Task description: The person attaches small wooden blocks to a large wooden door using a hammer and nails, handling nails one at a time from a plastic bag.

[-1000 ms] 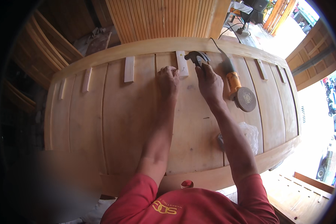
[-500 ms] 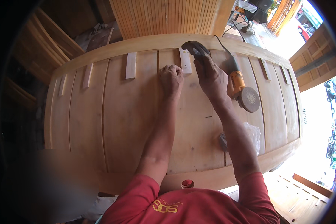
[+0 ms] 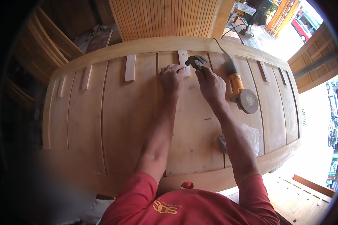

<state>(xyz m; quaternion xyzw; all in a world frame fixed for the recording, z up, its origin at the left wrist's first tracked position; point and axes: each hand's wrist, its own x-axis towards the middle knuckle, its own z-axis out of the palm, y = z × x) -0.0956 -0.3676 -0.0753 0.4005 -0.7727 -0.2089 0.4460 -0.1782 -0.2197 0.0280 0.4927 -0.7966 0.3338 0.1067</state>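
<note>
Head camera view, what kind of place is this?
Probably a woodworking shop: a large plank door panel lies flat, an orange angle grinder rests on it, and the right hand holds a hammer.

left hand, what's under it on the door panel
The left hand lies on the wooden panel, fingertips at a short pale wood strip. Whatever its fingers pinch is covered; the hammer is beside it.

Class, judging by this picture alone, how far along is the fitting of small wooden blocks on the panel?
Done: several blocks already sit along the panel. In hand: the left hand steadies the middle block while the right hand holds a hammer over it. Left: cannot tell.
</note>
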